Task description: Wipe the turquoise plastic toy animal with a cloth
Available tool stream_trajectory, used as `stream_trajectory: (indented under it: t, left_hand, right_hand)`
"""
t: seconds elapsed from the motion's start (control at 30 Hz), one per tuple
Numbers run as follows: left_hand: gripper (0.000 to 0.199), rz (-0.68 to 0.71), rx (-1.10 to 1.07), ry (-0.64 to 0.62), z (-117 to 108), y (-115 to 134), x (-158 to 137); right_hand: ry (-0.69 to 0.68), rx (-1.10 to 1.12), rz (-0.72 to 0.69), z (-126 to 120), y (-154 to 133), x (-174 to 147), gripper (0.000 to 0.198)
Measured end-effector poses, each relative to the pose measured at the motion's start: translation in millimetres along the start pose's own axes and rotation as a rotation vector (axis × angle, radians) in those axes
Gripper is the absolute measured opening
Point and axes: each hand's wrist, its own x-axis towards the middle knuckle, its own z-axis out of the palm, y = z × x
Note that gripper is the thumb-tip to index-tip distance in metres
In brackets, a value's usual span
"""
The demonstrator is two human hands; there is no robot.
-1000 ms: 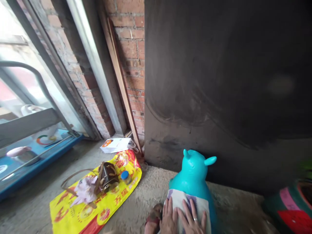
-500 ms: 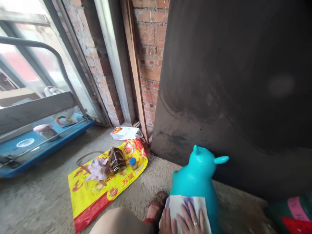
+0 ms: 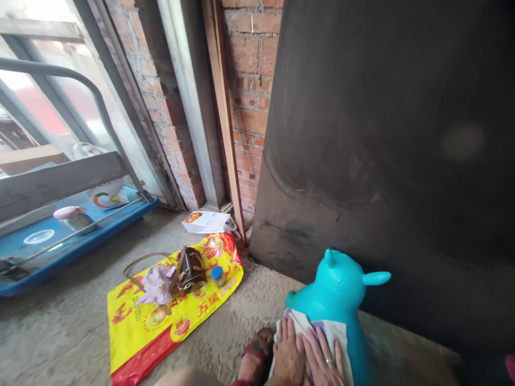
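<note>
Cloth (image 3: 336, 335), pale with purple print, was draped over the back of a turquoise animal-shaped toy (image 3: 341, 292) at the near right of the scene, on the rough concrete floor (image 3: 60, 332). Both hands were pressed flat on it, fingers stretched out and gripping nothing: the left hand (image 3: 288, 351) toward the cloth's left edge, the right hand (image 3: 324, 362), with a ring on one finger, just beside it and touching it. A sandalled foot (image 3: 255, 356) was seen immediately left of the toy. Behind the toy, a large dark, smooth, scuffed panel (image 3: 382, 134) was leaned upright, filling the far right. To the left, a glossy yellow and red printed plastic bag (image 3: 132, 335) was laid flat on the floor; on it were set a small brown strapped handbag (image 3: 192, 268), a crumpled lilac cloth (image 3: 156, 284) and a little blue-lidded jar (image 3: 218, 275). A white paper bag (image 3: 205, 221) was lying farther off, at the foot of a bare brick wall (image 3: 249, 80) against which a wooden plank (image 3: 223, 118) was leaned. At the far left, a blue tray (image 3: 80, 249) held a pink-lidded pot (image 3: 72, 217).
</note>
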Motion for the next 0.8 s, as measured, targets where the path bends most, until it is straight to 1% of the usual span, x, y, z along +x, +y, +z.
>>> stream_trajectory:
  t: [0.07,0.13,0.17,0.23,0.3,0.4,0.47,0.53,0.57,0.6,0.63,0.7,0.73,0.8]
  left_hand:
    - [0.068,0.012,0.005,-0.009,7,39,20]
    - [0.067,0.037,0.007,-0.023,8,71,41]
    - [0.065,0.050,0.007,-0.033,6,82,49]
    - [0.064,0.066,0.006,-0.046,0,93,57]
    - [0.064,0.059,0.008,-0.048,-6,94,52]
    - [0.066,0.014,0.026,-0.035,-5,84,27]
    - [0.067,-0.007,0.051,-0.029,2,69,7]
    - [0.068,-0.027,0.072,-0.036,8,46,-9]
    - [0.069,-0.047,0.077,-0.042,8,32,-15]
    - [0.070,-0.071,0.077,-0.048,6,17,-19]
    - [0.071,-0.096,0.075,-0.050,3,3,-21]
    - [0.072,-0.134,0.069,-0.047,-5,-20,-22]
    - [0.071,-0.145,0.068,-0.042,-8,-26,-22]
    - [0.069,-0.147,0.058,-0.049,-8,-27,-22]
  right_hand:
    - [-0.066,0.014,0.101,6,5,14,0.055]
    - [-0.117,0.009,0.170,7,10,28,0.057]
    - [-0.145,0.011,0.189,6,13,35,0.056]
    - [-0.208,0.044,0.209,3,19,49,0.054]
    - [-0.249,0.087,0.230,0,30,69,0.052]
    - [-0.245,0.101,0.290,-1,60,116,0.053]
    - [-0.232,0.094,0.340,0,81,151,0.055]
    - [-0.241,0.098,0.377,0,91,172,0.051]
    - [-0.248,0.109,0.372,-2,90,173,0.050]
    - [-0.258,0.122,0.355,-6,85,167,0.048]
    - [-0.267,0.137,0.329,-11,75,155,0.046]
    - [-0.288,0.160,0.283,-26,48,112,0.042]
    - [-0.301,0.167,0.267,-34,33,86,0.038]
    - [-0.332,0.178,0.242,-49,7,36,0.037]
